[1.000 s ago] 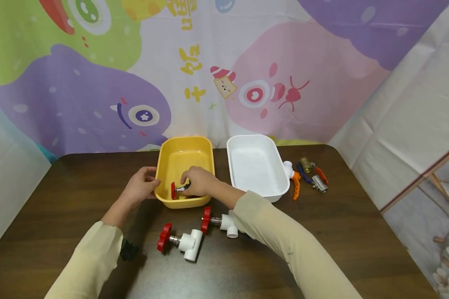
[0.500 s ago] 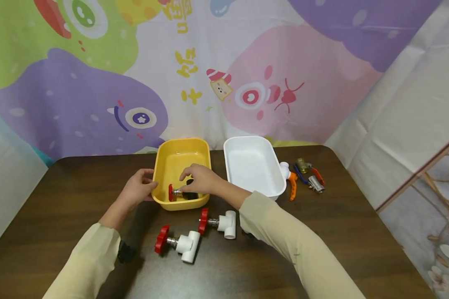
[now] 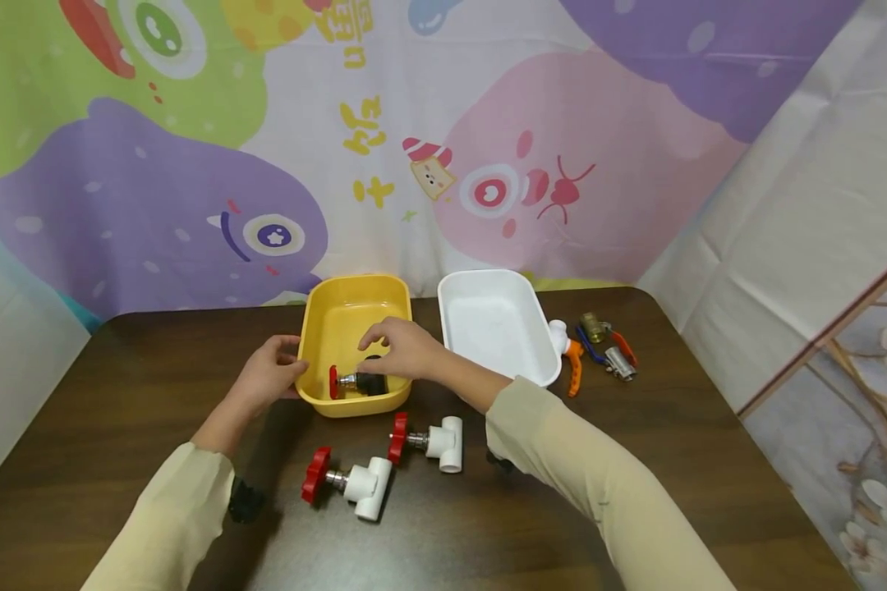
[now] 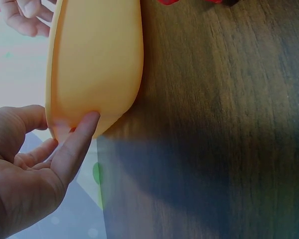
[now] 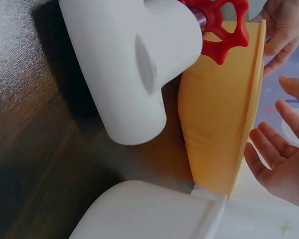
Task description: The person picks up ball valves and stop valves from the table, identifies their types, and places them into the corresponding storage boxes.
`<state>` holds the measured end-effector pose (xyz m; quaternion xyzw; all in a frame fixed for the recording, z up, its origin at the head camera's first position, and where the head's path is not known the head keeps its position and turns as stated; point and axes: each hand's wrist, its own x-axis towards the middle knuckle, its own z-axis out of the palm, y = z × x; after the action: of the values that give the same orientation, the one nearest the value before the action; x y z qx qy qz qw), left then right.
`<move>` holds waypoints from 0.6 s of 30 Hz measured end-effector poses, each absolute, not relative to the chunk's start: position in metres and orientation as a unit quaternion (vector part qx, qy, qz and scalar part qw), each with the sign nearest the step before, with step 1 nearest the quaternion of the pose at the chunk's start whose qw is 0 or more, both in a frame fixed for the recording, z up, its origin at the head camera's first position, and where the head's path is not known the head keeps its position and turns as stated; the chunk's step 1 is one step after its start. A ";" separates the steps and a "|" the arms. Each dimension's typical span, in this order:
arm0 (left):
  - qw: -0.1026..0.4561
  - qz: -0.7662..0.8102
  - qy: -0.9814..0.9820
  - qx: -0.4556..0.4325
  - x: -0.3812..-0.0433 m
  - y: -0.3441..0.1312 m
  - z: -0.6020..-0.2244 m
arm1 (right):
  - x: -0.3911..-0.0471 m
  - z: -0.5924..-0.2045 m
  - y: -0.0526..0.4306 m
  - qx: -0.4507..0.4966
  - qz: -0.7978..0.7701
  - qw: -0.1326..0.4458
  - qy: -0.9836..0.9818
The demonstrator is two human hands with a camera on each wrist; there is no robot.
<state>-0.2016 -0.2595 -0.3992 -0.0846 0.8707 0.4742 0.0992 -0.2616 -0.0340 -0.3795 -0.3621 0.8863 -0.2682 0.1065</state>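
My left hand grips the left edge of the yellow tray. In the left wrist view its thumb lies at the rim, with fingers against the outer wall. Inside the tray, near its front, lies a black valve with a red handwheel. My right hand hovers just over that valve, fingers loosely bent and nothing between them. The right wrist view shows this hand beyond the tray's rim, its fingers spread. Two white tee-shaped valves with red handwheels, one left and one right, lie in front of the tray.
A white tray stands right of the yellow one. Beside it are a white valve with an orange lever, a brass valve and a silver valve. A patterned cloth hangs behind the table.
My right hand has let go of the black valve and risen slightly, leaving it in the yellow tray. The left hand stays at the tray's edge. The head view has shifted a little.
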 end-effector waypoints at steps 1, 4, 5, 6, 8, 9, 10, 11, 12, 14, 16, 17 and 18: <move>0.100 0.474 0.871 -0.085 -0.202 -0.260 -0.399 | -0.261 -0.378 -0.033 -0.364 -0.273 0.106 0.884; 0.101 0.475 0.870 -0.086 -0.201 -0.259 -0.399 | -0.260 -0.375 -0.029 -0.366 -0.277 0.102 0.882; 0.102 0.476 0.869 -0.087 -0.201 -0.260 -0.399 | -0.259 -0.374 -0.027 -0.366 -0.280 0.102 0.882; 0.102 0.476 0.869 -0.087 -0.201 -0.259 -0.398 | -0.259 -0.374 -0.026 -0.365 -0.282 0.100 0.882; 0.104 0.476 0.869 -0.089 -0.201 -0.259 -0.398 | -0.257 -0.372 -0.023 -0.364 -0.286 0.096 0.881; 0.104 0.476 0.869 -0.090 -0.201 -0.259 -0.398 | -0.257 -0.372 -0.022 -0.364 -0.289 0.095 0.880; 0.105 0.475 0.869 -0.091 -0.201 -0.259 -0.398 | -0.256 -0.371 -0.021 -0.363 -0.294 0.094 0.879; 0.106 0.475 0.869 -0.092 -0.201 -0.259 -0.398 | -0.255 -0.370 -0.020 -0.362 -0.297 0.093 0.879; 0.106 0.474 0.869 -0.092 -0.201 -0.259 -0.397 | -0.255 -0.370 -0.019 -0.361 -0.299 0.091 0.879; 0.107 0.473 0.870 -0.092 -0.201 -0.259 -0.397 | -0.254 -0.369 -0.016 -0.357 -0.303 0.089 0.879; 0.107 0.473 0.870 -0.091 -0.201 -0.259 -0.398 | -0.253 -0.369 -0.014 -0.355 -0.307 0.088 0.879; 0.108 0.473 0.870 -0.090 -0.201 -0.259 -0.398 | -0.252 -0.369 -0.013 -0.354 -0.308 0.087 0.879; 0.108 0.472 0.870 -0.090 -0.201 -0.259 -0.398 | -0.252 -0.369 -0.011 -0.354 -0.309 0.086 0.879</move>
<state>-0.2013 -0.2587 -0.3977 -0.0901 0.8703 0.4721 0.1078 -0.2518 -0.0115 -0.3687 -0.3537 0.8786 -0.3090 0.0857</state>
